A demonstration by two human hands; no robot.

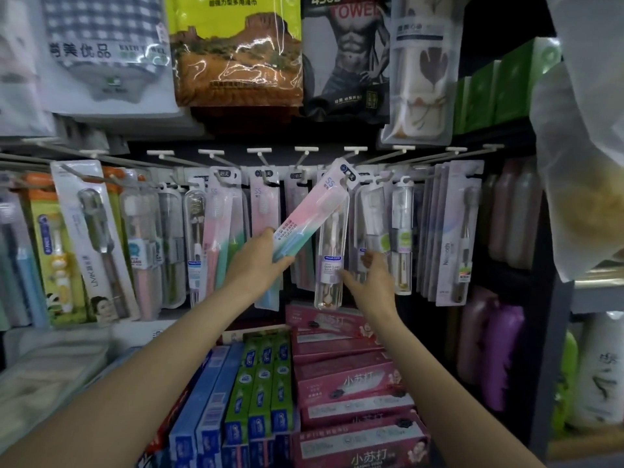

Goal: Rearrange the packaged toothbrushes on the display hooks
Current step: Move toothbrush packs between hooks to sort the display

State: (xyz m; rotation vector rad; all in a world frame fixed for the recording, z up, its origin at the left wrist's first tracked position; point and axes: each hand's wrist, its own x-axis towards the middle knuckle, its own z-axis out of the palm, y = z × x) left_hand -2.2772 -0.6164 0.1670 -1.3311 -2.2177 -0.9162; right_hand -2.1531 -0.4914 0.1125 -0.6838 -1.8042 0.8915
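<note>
rack [358,149]: hooks hold packs in rows | pink pack [312,211]: centre, tilted, top at a hook, likely for threading | left hand [261,256]: grips its low end | right hand [373,270]: fingers loose, touching clear pack [330,261], likely steadying

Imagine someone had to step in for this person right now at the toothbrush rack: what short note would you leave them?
Left hand: grips the lower end of the pink-to-teal toothbrush pack, tilted, its top up at the hooks; whether it is threaded on cannot be told.
Right hand: fingers straight, touching the clear tube toothbrush pack, which hangs on the rail.
Done: the other packs hang in rows.
Left: seat or free the tilted pack, then straighten its neighbours.
</note>
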